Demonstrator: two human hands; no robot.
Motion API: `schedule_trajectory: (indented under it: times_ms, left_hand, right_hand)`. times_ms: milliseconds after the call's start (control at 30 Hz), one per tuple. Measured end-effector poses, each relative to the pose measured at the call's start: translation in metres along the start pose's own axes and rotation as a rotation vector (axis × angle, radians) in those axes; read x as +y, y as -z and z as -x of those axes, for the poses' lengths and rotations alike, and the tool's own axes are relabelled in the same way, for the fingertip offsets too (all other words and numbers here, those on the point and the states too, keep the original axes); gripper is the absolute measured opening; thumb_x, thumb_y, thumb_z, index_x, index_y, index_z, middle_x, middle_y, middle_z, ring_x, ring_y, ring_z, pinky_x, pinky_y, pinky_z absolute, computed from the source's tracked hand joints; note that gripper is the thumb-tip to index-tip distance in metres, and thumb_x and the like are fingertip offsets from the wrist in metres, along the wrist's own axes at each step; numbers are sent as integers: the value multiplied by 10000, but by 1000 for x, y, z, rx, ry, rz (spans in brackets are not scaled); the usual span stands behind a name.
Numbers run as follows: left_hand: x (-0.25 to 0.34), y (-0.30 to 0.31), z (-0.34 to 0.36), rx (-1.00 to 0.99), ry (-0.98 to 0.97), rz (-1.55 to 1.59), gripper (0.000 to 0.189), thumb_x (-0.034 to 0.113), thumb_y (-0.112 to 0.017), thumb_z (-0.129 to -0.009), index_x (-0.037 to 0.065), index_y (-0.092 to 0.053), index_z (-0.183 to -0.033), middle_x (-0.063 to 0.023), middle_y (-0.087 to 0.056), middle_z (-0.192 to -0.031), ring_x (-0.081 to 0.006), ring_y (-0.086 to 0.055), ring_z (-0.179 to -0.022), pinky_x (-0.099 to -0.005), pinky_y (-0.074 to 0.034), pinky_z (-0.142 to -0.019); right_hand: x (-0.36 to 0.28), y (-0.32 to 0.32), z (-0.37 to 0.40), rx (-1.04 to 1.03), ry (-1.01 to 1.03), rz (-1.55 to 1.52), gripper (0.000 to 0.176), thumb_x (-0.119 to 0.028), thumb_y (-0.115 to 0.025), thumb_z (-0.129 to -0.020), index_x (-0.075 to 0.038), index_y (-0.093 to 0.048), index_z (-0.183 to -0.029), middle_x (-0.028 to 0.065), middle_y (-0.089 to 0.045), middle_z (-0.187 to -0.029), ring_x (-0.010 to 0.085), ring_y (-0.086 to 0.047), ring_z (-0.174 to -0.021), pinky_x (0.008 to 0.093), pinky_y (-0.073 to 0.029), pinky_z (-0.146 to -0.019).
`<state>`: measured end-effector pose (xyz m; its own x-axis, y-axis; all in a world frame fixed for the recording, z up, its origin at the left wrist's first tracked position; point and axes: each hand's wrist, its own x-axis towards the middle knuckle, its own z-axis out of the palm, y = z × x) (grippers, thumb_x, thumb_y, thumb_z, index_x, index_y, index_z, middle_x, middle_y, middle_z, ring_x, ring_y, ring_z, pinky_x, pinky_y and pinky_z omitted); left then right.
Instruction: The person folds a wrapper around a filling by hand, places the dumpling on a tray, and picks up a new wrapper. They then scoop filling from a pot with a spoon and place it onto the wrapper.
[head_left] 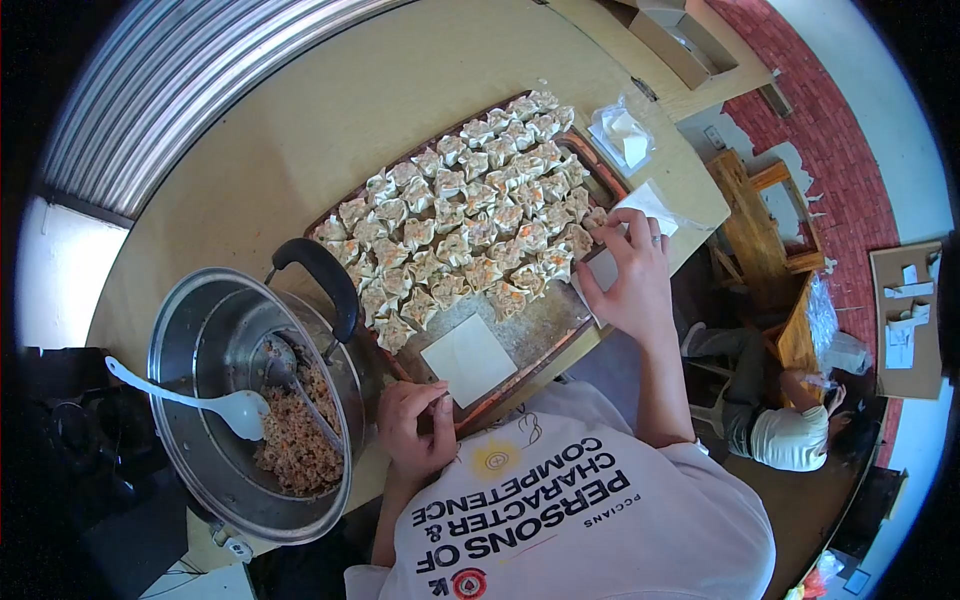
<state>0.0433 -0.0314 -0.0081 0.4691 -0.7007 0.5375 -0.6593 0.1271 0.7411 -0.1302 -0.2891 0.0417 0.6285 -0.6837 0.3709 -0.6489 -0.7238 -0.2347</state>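
A square dumpling wrapper (468,358) lies flat on the bare near end of the metal tray (540,325). My left hand (415,425) has its thumb and fingers closed at the wrapper's near left corner. My right hand (637,272) is at the tray's right side, thumb and fingers spread apart over another pale wrapper (603,268), which the hand partly hides. Its fingertips are close to the end of the rows of filled dumplings (460,215), open-topped with pleated edges, which cover most of the tray.
Left of the tray stands a large steel pot (215,300) with minced filling (300,450), a white ladle (240,408) and a metal spoon (290,370). Its black handle (335,275) rises beside the tray. A plastic packet of wrappers (622,135) lies at right. Another person (785,435) sits beyond.
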Motion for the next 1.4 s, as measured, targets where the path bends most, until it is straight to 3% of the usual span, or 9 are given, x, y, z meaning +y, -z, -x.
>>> schedule_trajectory:
  times_ms: [367, 733, 833, 933, 1400]
  left_hand:
    - [-1, 1, 3, -8, 10, 4, 283, -15, -710, -864, 48, -633, -1129, -96, -700, -941, -258, -622, -726, -396, -483, -711]
    - [2, 2, 2, -35, 52, 44, 267, -15, -707, -863, 57, -645, -1113, -84, -678, -887, -249, -601, -697, -392, -468, -698]
    - [3, 1, 2, -28, 57, 47, 267, -9, -708, -863, 57, -644, -1114, -83, -678, -885, -248, -600, -693, -396, -471, -702]
    - [1, 1, 1, -19, 46, 52, 263, -3, -708, -866, 56, -643, -1114, -82, -679, -888, -248, -608, -704, -403, -475, -707]
    - [2, 2, 2, -14, 48, 53, 261, -9, -709, -869, 50, -641, -1114, -93, -684, -898, -258, -620, -725, -404, -479, -694]
  right_hand:
    - [-2, -19, 5, 141, -42, 60, 275, -207, -800, -757, -64, -709, -973, 93, -576, -1080, 302, -571, -1009, 455, -411, -823]
    - [-9, -22, 8, 250, -136, 16, 308, -225, -812, -773, -70, -675, -1002, 114, -583, -1063, 312, -587, -1014, 467, -416, -879]
    - [-7, -10, 19, 170, -144, -214, 353, -224, -815, -770, -70, -672, -1054, 123, -581, -1089, 327, -582, -1050, 478, -413, -930]
    - [-18, 6, 23, 31, -100, -219, 382, -215, -818, -762, -72, -680, -1088, 121, -580, -1117, 333, -573, -1083, 475, -409, -957]
    - [-26, -10, 8, 15, 37, -64, 350, -190, -791, -762, -96, -693, -1084, 97, -575, -1112, 311, -548, -1037, 445, -392, -860]
